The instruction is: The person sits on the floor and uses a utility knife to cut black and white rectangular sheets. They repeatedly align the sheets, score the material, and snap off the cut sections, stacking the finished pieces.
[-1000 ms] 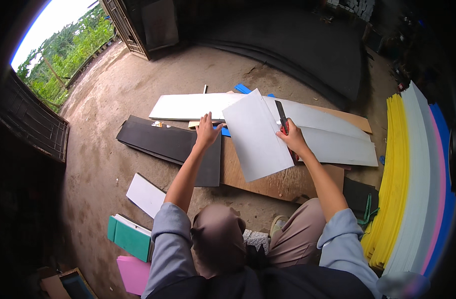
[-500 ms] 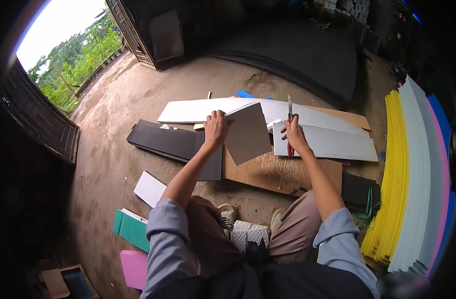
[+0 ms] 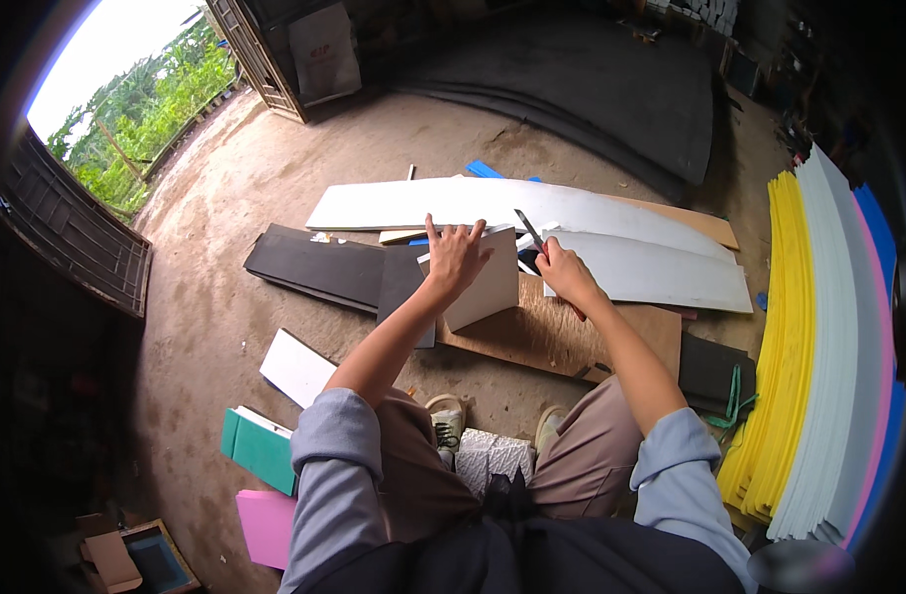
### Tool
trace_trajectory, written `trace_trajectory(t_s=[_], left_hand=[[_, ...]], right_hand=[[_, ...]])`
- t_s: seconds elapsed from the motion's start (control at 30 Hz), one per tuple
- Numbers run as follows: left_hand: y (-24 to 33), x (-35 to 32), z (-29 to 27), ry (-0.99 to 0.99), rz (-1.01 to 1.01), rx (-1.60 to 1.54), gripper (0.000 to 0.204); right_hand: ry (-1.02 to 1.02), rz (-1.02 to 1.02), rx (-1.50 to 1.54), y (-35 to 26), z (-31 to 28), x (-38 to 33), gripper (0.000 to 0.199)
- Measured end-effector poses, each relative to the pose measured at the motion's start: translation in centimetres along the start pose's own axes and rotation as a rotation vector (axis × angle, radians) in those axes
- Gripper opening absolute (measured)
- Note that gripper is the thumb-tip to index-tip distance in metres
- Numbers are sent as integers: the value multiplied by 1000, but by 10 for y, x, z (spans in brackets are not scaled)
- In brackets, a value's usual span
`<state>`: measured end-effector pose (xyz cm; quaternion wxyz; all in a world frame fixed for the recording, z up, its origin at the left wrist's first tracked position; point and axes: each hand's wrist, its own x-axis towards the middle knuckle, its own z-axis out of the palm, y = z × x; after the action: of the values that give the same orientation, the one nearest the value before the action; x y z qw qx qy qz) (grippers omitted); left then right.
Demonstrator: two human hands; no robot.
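My left hand is at the top edge of light grey-white foam sheets, its thumb on the near side and its forefinger stretched out. The sheets stand tilted upright over a wooden board, their lower edge close to it or on it. In my right hand is a utility knife with a red handle. Its blade points up and to the left, just right of the sheets' top corner. Long white foam sheets lie behind my hands, and dark foam sheets lie to the left.
Stacked yellow sheets and pale blue sheets stand at the right. By my left leg lie a white piece, a green block and a pink block. Large black sheets cover the far floor.
The foam sheets have come down onto or near the wooden board. My left hand has shifted along their top edge, and my right hand has tilted the knife leftward toward them.
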<state>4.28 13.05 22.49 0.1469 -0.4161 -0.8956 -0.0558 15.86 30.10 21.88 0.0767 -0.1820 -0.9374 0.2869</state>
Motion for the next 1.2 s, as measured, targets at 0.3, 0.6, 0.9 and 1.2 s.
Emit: trace_trajectory(t_s=[0.3,0.6,0.9,1.2], left_hand=[[10,22,35,243,36,-242,18],[15,21,25,213,-1,-287,16],[17,20,26,197,-19,-252,17],[29,6,18,193,48,-301,15]], right_hand=[[-11,-25,-105,-32,-2,-3,32],[36,-53,-142,-37,13,0,29],[27,-10,-118,-42,11,1,29],[-87,62,0,-35,14,4,30]])
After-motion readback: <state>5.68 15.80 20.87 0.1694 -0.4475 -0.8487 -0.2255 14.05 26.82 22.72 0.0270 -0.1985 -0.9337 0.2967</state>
